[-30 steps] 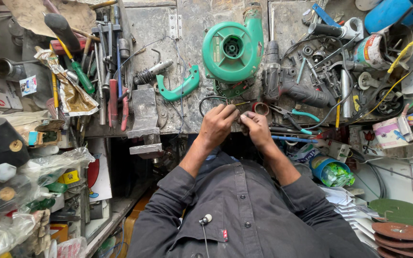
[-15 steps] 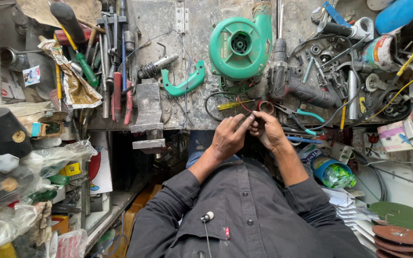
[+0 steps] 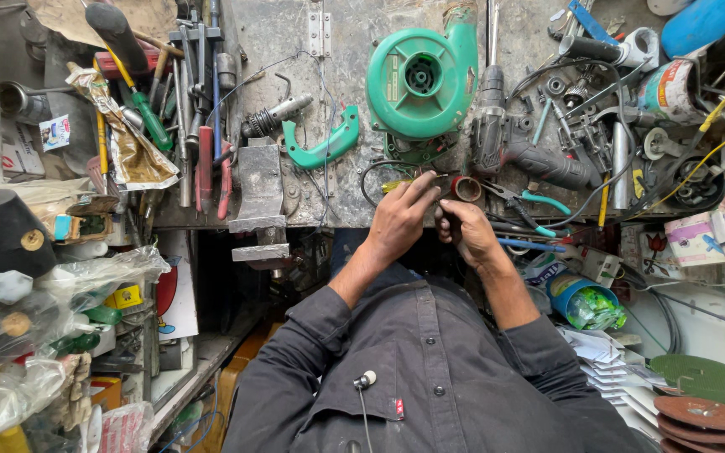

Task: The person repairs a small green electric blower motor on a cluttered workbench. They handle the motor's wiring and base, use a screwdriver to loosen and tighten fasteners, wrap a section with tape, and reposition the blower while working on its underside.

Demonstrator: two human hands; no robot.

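Small dark part (image 3: 449, 220), too hidden to identify, sits pinched between the two hands at the near edge of the scuffed grey metal counter (image 3: 337, 101). The left hand (image 3: 398, 225) has its fingers curled together, its grip meeting the right hand's, with fingertips beside a yellow-handled tool (image 3: 400, 184). The right hand (image 3: 467, 233) is clamped around the dark part, fingers folded over it. Just beyond both grips lies a short rusty ring (image 3: 466, 188). Farther past them stands a rounded green plastic blower housing (image 3: 425, 75), with a dark ribbed power tool (image 3: 505, 143) to its right and a curved green handle (image 3: 325, 147) to the left.
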